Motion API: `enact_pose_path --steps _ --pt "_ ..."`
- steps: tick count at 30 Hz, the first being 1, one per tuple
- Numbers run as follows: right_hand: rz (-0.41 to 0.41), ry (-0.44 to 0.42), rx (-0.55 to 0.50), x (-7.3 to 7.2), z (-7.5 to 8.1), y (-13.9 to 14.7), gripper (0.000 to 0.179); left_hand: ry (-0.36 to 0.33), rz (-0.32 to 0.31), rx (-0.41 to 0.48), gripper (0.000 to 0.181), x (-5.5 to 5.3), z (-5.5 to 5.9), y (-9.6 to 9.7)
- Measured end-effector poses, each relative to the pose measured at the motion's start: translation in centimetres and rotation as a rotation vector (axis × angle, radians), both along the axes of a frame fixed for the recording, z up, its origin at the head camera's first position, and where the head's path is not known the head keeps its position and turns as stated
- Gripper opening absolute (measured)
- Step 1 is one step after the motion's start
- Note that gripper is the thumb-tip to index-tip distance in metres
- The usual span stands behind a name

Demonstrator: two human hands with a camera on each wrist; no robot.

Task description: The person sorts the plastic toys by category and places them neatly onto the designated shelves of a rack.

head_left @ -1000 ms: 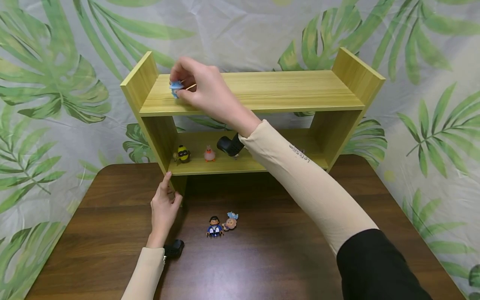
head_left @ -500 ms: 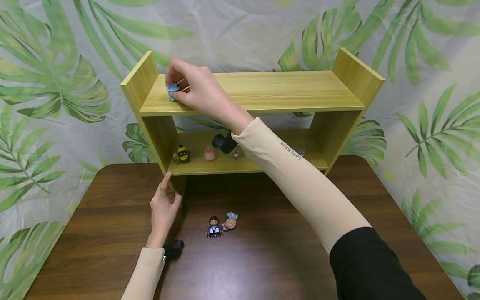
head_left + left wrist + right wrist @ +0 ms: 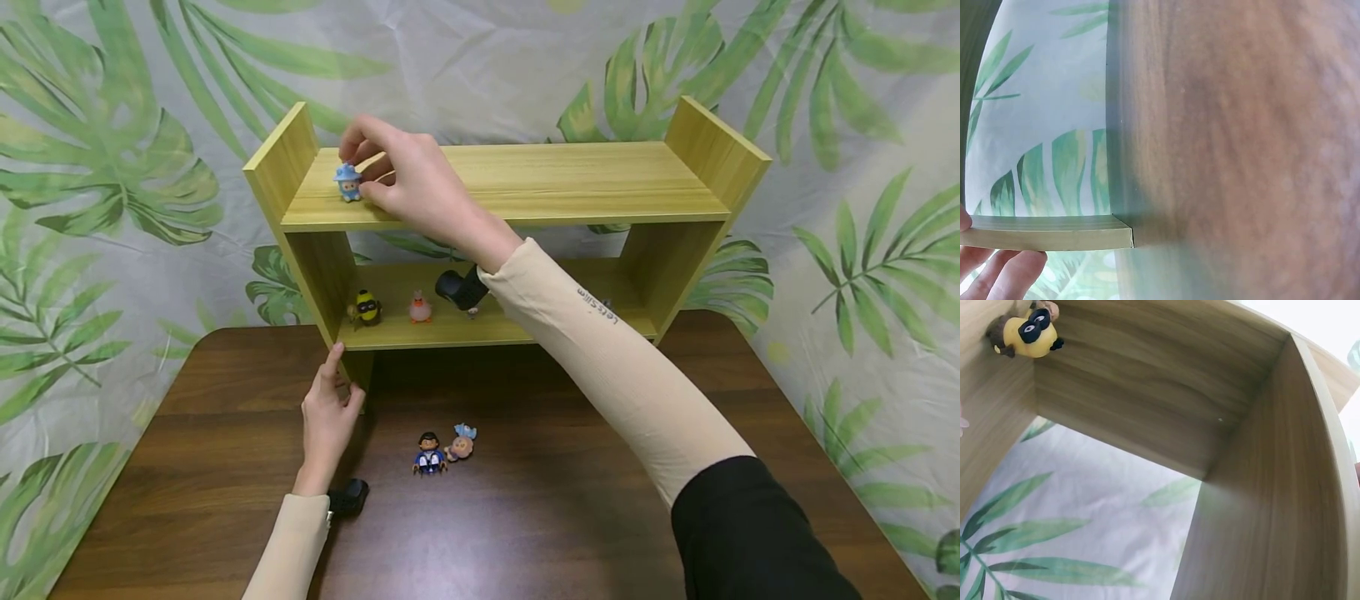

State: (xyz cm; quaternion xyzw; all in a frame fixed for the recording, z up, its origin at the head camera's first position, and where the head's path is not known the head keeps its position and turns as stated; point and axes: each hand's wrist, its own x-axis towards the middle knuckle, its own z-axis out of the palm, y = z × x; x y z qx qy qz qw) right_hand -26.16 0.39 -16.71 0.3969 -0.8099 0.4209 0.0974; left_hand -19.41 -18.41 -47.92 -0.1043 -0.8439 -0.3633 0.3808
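A small blue-hatted figurine (image 3: 347,182) stands upright near the left end of the top board of a wooden shelf (image 3: 555,179). My right hand (image 3: 408,175) is just to its right, thumb and fingertips parted and close beside its hat and body. My left hand (image 3: 327,414) holds the shelf's lower left side panel (image 3: 1054,237), with the thumb on one face and the fingers on the other in the left wrist view. The right wrist view looks into the shelf's middle bay; the blue-hatted figurine is outside it.
On the middle board stand a yellow figurine with black goggles (image 3: 365,308) and a pink figurine (image 3: 419,308); others are partly hidden behind my right arm. A dark-haired toy figure (image 3: 429,455) and a curly-haired figurine with a blue top (image 3: 460,446) lie on the brown table (image 3: 570,500).
The blue-hatted figurine was lowered leftward onto the top board and turned to face forward. My right hand has let go and shifted slightly right. My left hand stays in place.
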Motion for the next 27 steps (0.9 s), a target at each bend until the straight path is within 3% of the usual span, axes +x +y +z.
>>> enact_pose_path --steps 9,27 --pt "-0.002 0.035 -0.115 0.0 -0.3 1.6 0.022 0.008 0.000 -0.005 0.082 -0.2 0.2 0.2" --pt "0.080 0.047 -0.259 2.2 -1.9 6.7 0.017 0.003 0.001 -0.010 0.082 -0.2 0.0 0.3"
